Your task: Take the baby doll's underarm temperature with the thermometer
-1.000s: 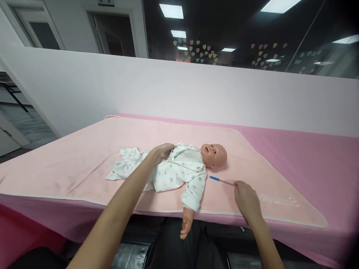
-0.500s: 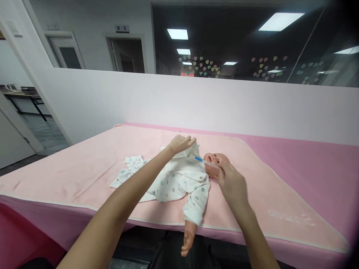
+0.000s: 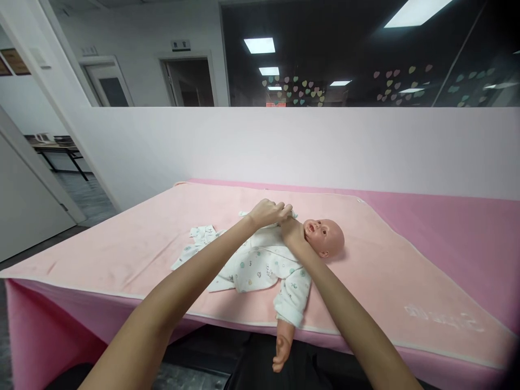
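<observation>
A baby doll (image 3: pixel 327 238) lies on its back with its head to the right, dressed in a white printed baby top (image 3: pixel 252 269). My left hand (image 3: pixel 268 212) is closed on the top's front edge near the doll's far shoulder, lifting it. Against it, my right hand (image 3: pixel 291 230) reaches in at the collar by the doll's chin, with its fingers closed and partly hidden. The thin thermometer with a blue end, seen in this hand a moment earlier, is now out of sight behind the hands. The doll's near arm (image 3: pixel 283 346) hangs past the table edge.
A peach blanket (image 3: pixel 374 287) covers the pink table (image 3: pixel 459 227), its front edge close to my lap. Behind stands a low white wall (image 3: pixel 325 146) under a dark window (image 3: pixel 349 49). At the left are a door (image 3: pixel 32 200) and a side table (image 3: pixel 60 146).
My right hand has moved left from beside the doll's head to the collar, meeting my left hand. The thermometer has gone out of sight. My left hand keeps hold of the top.
</observation>
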Demonstrator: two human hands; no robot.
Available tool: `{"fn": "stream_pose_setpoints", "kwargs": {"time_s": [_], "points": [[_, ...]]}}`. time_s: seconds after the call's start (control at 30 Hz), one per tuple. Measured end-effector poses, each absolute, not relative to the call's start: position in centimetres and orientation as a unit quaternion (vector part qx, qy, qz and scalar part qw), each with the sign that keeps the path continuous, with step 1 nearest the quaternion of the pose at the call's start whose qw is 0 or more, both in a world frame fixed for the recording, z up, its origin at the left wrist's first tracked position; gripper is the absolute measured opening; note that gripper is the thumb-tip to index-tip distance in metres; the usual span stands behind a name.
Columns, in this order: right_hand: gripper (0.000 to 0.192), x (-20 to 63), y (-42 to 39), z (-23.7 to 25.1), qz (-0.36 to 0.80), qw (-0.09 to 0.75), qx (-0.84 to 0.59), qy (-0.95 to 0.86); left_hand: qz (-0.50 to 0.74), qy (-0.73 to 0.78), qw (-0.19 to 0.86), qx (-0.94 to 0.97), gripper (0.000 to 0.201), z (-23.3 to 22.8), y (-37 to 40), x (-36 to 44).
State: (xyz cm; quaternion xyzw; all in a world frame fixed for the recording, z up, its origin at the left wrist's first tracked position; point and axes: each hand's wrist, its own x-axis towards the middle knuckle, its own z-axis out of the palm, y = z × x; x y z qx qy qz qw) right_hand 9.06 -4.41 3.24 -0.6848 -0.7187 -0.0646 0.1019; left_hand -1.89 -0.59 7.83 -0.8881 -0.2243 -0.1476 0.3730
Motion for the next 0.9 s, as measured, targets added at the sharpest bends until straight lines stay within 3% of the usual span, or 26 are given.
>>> {"fn": "stream_pose_setpoints", "kwargs": {"time_s": [0.2, 0.43, 0.53, 0.63, 0.8, 0.9], "points": [[0.033, 11.3, -6.8, 3.7, -0.112, 0.172, -0.707, -0.677, -0.136, -0.171, 0.397, -0.891, 0.025, 7.2, -1.0, -2.4], [0.018, 12.7, -7.0, 3.9, -0.168, 0.304, -0.648, -0.678, -0.076, -0.158, 0.359, -0.917, 0.032, 7.2, -1.7, -4.1], [0.012, 14.0, -7.8, 1.9, -0.200, 0.333, -0.596, -0.702, -0.035, -0.242, 0.297, -0.923, 0.036, 7.6, -1.5, -7.1], [0.015, 15.2, -9.3, -0.5, -0.230, 0.343, -0.526, -0.743, -0.010, -0.335, 0.177, -0.925, 0.021, 8.2, -2.2, -9.8], [0.015, 16.1, -10.4, -1.8, -0.222, 0.365, -0.464, -0.776, 0.169, -0.366, -0.014, -0.915, 0.019, 9.1, -4.9, -8.8], [0.019, 16.9, -9.5, -1.1, -0.182, 0.419, -0.494, -0.740, 0.087, -0.341, -0.042, -0.935, 0.023, 8.8, -4.5, -6.0]]}}
